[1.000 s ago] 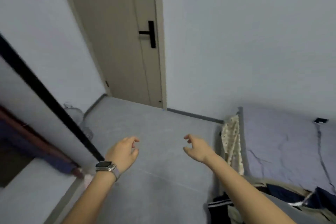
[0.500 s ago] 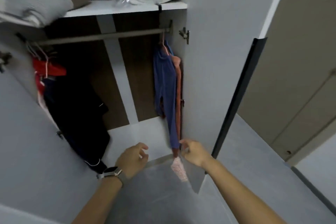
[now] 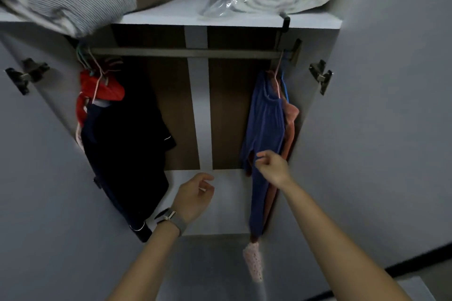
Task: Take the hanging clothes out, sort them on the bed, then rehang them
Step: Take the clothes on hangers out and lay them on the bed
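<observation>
Both your hands have risen toward the wardrobe: right hand [image 3: 271, 166] loosely curled against the blue garment [image 3: 265, 129] hanging right of centre, left hand [image 3: 194, 194] empty, so reach up and unhook its hanger [image 3: 278, 80] from the rail [image 3: 190, 52].

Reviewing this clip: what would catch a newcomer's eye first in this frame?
The open wardrobe: a blue garment hangs at the rail's right end, with the right hand raised in front of it. Dark clothes and a red garment bunch at the left; the left hand hovers empty.
</observation>
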`<act>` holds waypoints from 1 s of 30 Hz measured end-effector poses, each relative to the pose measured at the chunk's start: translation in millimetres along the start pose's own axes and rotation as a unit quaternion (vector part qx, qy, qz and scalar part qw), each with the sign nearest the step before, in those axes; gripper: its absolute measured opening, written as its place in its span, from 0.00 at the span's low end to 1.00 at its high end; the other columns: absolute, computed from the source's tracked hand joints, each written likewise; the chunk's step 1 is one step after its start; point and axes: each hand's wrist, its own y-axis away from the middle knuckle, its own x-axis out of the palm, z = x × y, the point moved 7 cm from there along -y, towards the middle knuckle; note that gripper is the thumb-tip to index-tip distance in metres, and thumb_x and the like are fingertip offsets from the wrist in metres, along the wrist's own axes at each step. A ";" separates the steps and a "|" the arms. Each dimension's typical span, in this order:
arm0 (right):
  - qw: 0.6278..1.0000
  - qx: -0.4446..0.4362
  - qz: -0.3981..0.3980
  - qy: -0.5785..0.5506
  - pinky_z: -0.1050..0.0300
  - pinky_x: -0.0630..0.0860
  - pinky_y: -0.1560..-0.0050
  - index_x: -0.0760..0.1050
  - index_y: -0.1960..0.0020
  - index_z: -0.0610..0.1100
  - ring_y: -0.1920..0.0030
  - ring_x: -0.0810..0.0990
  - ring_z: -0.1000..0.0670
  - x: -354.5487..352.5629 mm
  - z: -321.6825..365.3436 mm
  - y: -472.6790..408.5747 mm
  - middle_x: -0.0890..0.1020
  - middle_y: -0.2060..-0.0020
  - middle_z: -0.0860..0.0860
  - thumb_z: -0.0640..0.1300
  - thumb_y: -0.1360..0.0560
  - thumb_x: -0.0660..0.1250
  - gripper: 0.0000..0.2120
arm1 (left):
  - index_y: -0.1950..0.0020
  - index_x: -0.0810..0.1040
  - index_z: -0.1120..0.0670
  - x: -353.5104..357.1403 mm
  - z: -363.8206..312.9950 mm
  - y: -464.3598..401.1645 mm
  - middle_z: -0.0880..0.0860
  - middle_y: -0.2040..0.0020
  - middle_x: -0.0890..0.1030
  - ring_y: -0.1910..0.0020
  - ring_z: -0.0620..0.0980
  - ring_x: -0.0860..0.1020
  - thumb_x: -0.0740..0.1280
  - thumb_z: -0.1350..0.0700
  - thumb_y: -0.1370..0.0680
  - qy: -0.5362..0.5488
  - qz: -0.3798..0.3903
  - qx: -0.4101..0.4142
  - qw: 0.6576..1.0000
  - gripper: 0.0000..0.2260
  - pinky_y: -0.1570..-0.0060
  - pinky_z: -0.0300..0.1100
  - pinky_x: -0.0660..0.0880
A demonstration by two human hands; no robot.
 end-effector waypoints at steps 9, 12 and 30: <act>0.967 -0.022 -0.207 0.146 0.51 0.63 0.32 0.65 0.30 0.36 0.33 0.69 0.39 -65.3 77.8 -120.6 0.72 0.35 0.37 0.40 0.28 0.69 0.29 | 0.40 0.74 0.55 -47.5 28.4 -104.1 0.49 0.56 0.77 0.57 0.44 0.75 0.63 0.59 0.22 -0.036 0.001 0.009 0.999 0.11 0.64 0.21 0.66; 0.959 0.065 -0.191 0.198 0.51 0.67 0.36 0.64 0.31 0.34 0.34 0.71 0.38 -67.6 71.1 -146.9 0.72 0.35 0.36 0.46 0.27 0.69 0.30 | 0.38 0.73 0.55 -55.0 34.0 -143.9 0.49 0.54 0.78 0.54 0.46 0.76 0.62 0.58 0.22 -0.027 0.039 0.014 0.999 0.12 0.59 0.26 0.69; 0.904 0.050 -0.197 -0.376 0.55 0.74 0.54 0.74 0.59 0.49 0.56 0.78 0.48 25.2 129.8 -174.4 0.79 0.56 0.45 0.49 0.22 0.63 0.08 | 0.42 0.77 0.53 -157.6 98.8 -236.1 0.50 0.49 0.81 0.55 0.43 0.78 0.62 0.61 0.23 -0.030 -0.058 -0.036 0.997 0.11 0.60 0.23 0.68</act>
